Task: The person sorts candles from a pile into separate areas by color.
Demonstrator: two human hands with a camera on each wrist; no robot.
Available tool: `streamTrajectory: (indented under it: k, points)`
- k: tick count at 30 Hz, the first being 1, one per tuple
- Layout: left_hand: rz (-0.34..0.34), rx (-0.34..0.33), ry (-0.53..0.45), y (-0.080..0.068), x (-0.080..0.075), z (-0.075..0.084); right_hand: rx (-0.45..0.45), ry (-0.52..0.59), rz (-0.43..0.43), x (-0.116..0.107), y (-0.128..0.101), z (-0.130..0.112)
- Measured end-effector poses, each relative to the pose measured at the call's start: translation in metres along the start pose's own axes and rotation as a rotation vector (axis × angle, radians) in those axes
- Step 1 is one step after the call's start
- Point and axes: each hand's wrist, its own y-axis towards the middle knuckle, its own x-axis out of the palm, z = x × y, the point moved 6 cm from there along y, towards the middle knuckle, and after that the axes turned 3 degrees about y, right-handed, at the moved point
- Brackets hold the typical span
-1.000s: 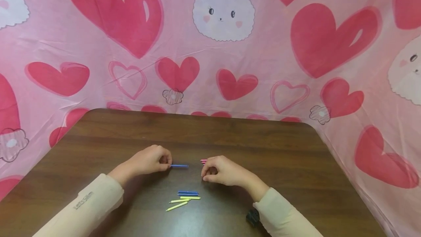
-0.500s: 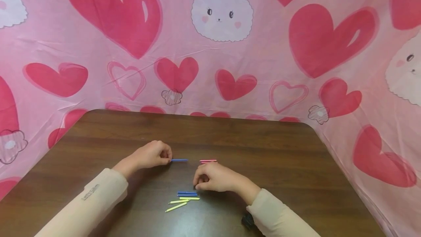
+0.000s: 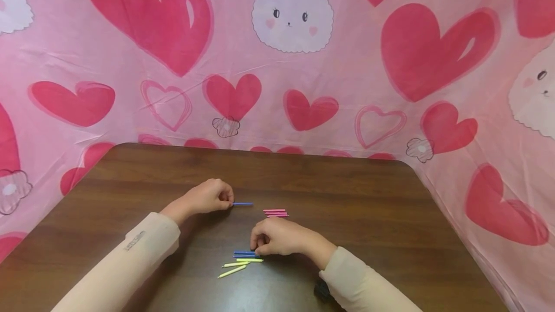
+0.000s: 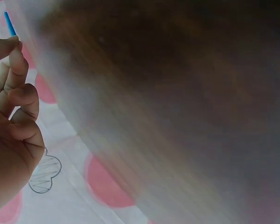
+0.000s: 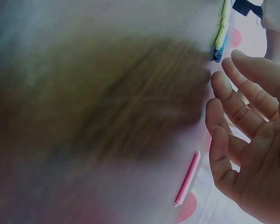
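Observation:
My left hand [image 3: 228,201] pinches the end of a short blue stick [image 3: 243,203] that lies on the brown table [image 3: 355,196]. In the left wrist view its fingers [image 4: 16,70] are curled, with the blue stick [image 4: 9,23] at their tips. My right hand [image 3: 256,244] hovers at the right end of two blue sticks [image 3: 244,254] and holds nothing. The right wrist view shows its fingers [image 5: 228,98] loosely spread beside the blue stick's tip [image 5: 218,56]. Three pink sticks [image 3: 275,213] lie side by side just beyond the right hand; one pink stick [image 5: 187,178] shows by the palm.
Three yellow sticks [image 3: 236,264] lie just in front of the blue pair. A pink cloth with hearts and rabbits [image 3: 286,85] hangs round the table's back and sides. The table's rounded far corners meet the cloth.
My right hand has drawn back from the pink sticks, leaving them on the table, and moved left to the blue pair. My left hand has slid its blue stick farther away and slightly right.

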Motion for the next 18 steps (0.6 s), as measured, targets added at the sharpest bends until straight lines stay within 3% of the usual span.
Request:
streamTrajectory:
  k: [18]
  points:
    - [-0.045,-0.040,-0.005,0.017,0.004,-0.001,0.034,0.019,-0.040,0.001,0.003,0.000]
